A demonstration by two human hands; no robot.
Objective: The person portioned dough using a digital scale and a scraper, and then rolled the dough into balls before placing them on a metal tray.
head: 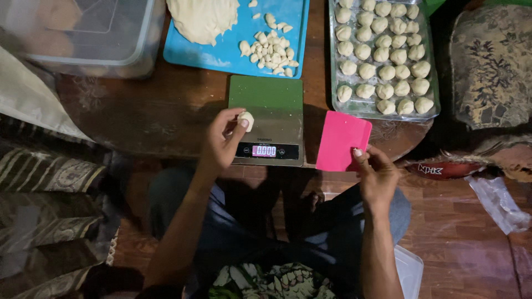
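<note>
A low, dark brown wooden table [166,111] filled the upper centre of the frame, seen from above, with the seated person's legs below it. At the upper left stood a large clear plastic storage box [111,50], its contents blurred. Right of it, at the upper centre, lay a blue rectangular plastic cutting mat [221,52] bearing a flattened mass of pale dough [202,19] and a scatter of small cut dough pieces [271,50]. At the upper right sat a clear plastic tray [335,83] holding rows of rounded pale dough balls [385,55]. In the centre of the frame rested a flat green-topped digital kitchen scale [266,102], its lit display facing the person and its platform bare. The right hand [377,177], at centre right, was closed on the lower corner of a pink, flat, rounded-corner plastic dough scraper [341,138], thumb on top, the blade lying over the table edge just right of the scale. The left hand [221,144], at centre, pinched a single small pale dough ball [246,119] between thumb and fingertips, held over the left edge of the scale; whether it touched the platform could not be told.
</note>
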